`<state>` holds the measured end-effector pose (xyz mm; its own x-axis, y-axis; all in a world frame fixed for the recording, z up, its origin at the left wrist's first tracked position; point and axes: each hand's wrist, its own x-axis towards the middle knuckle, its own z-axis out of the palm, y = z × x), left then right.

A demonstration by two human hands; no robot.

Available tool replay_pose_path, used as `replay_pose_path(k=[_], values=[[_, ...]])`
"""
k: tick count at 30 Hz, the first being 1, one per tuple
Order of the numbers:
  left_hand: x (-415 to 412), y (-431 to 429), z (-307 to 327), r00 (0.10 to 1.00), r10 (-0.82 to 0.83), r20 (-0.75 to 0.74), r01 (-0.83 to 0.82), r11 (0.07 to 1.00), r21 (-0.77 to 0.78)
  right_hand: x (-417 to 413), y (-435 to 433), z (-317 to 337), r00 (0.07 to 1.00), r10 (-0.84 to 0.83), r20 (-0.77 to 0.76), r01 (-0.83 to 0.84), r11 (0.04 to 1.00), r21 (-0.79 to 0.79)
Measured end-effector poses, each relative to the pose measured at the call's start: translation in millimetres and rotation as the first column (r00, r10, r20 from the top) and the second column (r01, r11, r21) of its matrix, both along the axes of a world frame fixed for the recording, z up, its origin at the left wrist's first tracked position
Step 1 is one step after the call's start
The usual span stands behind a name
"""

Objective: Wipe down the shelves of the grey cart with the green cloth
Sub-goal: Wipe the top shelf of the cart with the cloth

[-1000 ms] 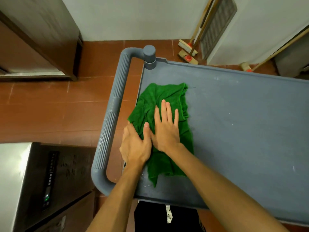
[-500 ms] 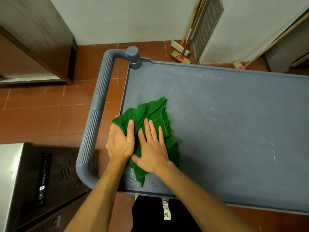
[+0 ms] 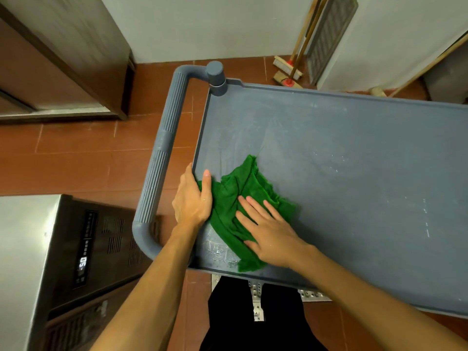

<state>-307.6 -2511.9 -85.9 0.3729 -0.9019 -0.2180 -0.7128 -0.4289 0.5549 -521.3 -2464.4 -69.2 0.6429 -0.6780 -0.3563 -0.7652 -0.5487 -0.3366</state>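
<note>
Cloth (image 3: 243, 193) bunched on cart (image 3: 354, 153), centre. Right hand (image 3: 268, 229) presses it, fingers spread; left hand (image 3: 192, 198) flat at rim, thumb on cloth. Display (image 3: 82, 264) lower-left unreadable.

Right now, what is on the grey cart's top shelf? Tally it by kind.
Crumpled green terry cloth: 1
Bare hands touching that cloth (left hand at the shelf rim, right hand flat on top): 2
Total: 3
</note>
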Motion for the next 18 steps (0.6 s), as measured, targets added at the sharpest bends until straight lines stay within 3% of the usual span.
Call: replay_pose_path(k=[8, 18], values=[[-1, 1, 2, 1.000, -0.008, 0.030, 0.008, 1.000, 0.008, -58, 20, 3, 0.996, 0.041, -0.076, -0.042, 0.999, -0.010], [1, 1, 4, 0.999, -0.028, 0.035, 0.026, 0.999, 0.036, -123, 53, 15, 0.985, -0.151, -0.080, 0.147, 0.988, -0.051]])
